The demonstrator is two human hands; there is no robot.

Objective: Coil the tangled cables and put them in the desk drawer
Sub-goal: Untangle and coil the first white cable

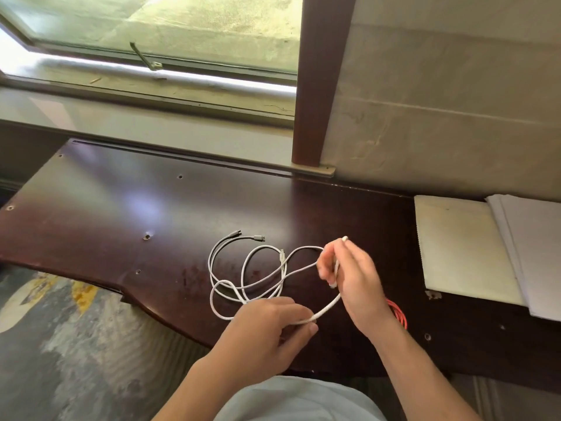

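1. Nearest the camera: a pale grey lap and two bare forearms reaching fwd over a dark wood tabletop (121, 208).
2. Left hand (273, 323), near the front edge, has fingers pinched shut on a white cable (243, 268) at the low end of a loop.
3. Right hand (349, 275) is raised a little, fingers closed round the same cable near its plug; plug tip pokes out above the fingers.
4. Rest of the white cable lies in loose overlapping loops on the tabletop, just beyond the left hand.
5. Grey cable (230, 241) lies mixed with it at the far side, two plugs pointing right.
6. Red cable (397, 314) peeks from behind the right wrist.
7. Paper stacks (461, 247) sit far right. No drawer in view.
8. Judgement: coiling is at an early stage. To do it well, keep the right hand as anchor, feed even loops w/ the left, and lift the white cable clear of the grey one so they don't snag.
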